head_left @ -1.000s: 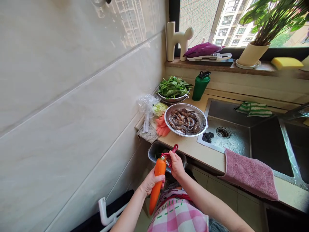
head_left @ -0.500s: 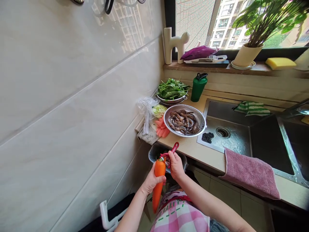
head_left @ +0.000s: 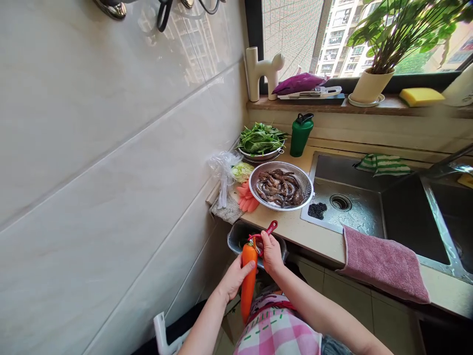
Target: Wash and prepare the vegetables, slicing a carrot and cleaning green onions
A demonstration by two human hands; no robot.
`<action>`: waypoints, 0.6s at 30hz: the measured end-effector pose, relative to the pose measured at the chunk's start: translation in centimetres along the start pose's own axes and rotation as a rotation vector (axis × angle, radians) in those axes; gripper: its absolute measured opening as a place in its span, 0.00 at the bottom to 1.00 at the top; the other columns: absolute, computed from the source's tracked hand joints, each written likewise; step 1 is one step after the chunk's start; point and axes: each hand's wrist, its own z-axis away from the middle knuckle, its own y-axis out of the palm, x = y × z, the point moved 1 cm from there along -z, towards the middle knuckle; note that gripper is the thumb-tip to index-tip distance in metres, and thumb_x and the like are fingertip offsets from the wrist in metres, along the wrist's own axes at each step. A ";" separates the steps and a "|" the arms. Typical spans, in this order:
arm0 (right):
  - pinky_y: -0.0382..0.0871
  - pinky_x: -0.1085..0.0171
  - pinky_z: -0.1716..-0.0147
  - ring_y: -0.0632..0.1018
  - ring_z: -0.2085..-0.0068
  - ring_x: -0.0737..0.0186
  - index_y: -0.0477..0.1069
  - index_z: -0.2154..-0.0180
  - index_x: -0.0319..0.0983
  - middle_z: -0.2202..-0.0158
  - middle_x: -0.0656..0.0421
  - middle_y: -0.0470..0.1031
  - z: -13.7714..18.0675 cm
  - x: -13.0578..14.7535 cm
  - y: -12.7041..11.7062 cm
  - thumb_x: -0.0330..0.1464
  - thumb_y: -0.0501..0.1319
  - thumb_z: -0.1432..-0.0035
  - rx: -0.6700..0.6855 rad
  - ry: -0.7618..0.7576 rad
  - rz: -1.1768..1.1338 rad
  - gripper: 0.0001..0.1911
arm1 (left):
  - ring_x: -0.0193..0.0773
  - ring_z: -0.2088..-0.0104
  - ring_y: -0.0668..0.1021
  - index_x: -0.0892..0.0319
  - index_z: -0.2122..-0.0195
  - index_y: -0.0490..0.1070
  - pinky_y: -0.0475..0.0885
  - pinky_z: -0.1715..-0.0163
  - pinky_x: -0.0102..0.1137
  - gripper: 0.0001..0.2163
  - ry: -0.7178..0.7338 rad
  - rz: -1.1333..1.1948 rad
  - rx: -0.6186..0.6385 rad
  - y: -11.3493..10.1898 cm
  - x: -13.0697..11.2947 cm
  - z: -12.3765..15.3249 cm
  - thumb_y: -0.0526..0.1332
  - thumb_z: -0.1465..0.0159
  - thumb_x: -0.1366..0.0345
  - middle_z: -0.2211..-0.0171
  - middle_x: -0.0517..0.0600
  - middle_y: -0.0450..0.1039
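Observation:
My left hand (head_left: pixel 235 277) is wrapped round the side of a large orange carrot (head_left: pixel 249 291), which points downward toward my apron. In my right hand (head_left: pixel 271 254) is a red peeler (head_left: pixel 272 227), its handle sticking up past my fingers. The peeler's blade end lies at the carrot's top, close to the stem end. Under both hands, a dark bin (head_left: pixel 236 241) lined with a bag hangs or stands below the counter edge; most of its inside is hidden by my hands and the carrot.
On the counter stand a metal colander (head_left: pixel 310 195) of shrimp, a bowl of leafy greens (head_left: pixel 260 139), a green shaker bottle (head_left: pixel 301 138) and coral gloves (head_left: pixel 247 198). The sink (head_left: pixel 362 217) is at right, with a pink towel (head_left: pixel 384 266) over its front edge. A tiled wall (head_left: pixel 129 162) rises at left.
The carrot and my left hand have shifted slightly right, and the carrot appears turned a little. The peeler stays near the carrot's top. The view has tilted slightly.

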 end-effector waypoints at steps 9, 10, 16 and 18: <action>0.65 0.67 0.79 0.74 0.77 0.64 0.68 0.73 0.38 0.76 0.58 0.76 0.0 -0.5 0.0 0.48 0.65 0.57 0.063 -0.012 0.128 0.20 | 0.31 0.75 0.71 0.57 0.53 0.61 0.68 0.72 0.29 0.31 0.087 -0.081 -0.091 0.3 1.1 -0.6 0.71 0.57 0.62 0.70 0.44 0.68; 0.65 0.67 0.79 0.74 0.77 0.64 0.68 0.72 0.38 0.75 0.57 0.76 -0.3 -0.7 -0.2 0.49 0.65 0.56 0.068 -0.018 0.152 0.20 | 0.30 0.77 0.71 0.56 0.53 0.61 0.67 0.75 0.28 0.31 0.042 -0.035 -0.043 0.2 1.1 -0.6 0.71 0.57 0.62 0.72 0.43 0.68; 0.64 0.65 0.75 0.73 0.75 0.62 0.66 0.74 0.39 0.77 0.59 0.73 -3.6 -1.7 -3.8 0.51 0.61 0.55 -0.039 -0.259 0.504 0.21 | 0.31 0.78 0.73 0.61 0.66 0.64 0.66 0.76 0.27 0.19 -0.005 0.057 0.154 0.0 0.6 -0.7 0.70 0.54 0.62 0.75 0.46 0.70; 0.61 0.65 0.75 0.70 0.76 0.63 0.66 0.76 0.39 0.79 0.60 0.71 -4.4 -1.7 -5.1 0.50 0.61 0.54 -0.067 -0.370 0.706 0.19 | 0.31 0.78 0.73 0.61 0.67 0.64 0.66 0.76 0.28 0.18 -0.019 0.067 0.149 -0.2 0.3 -1.2 0.69 0.54 0.62 0.75 0.47 0.70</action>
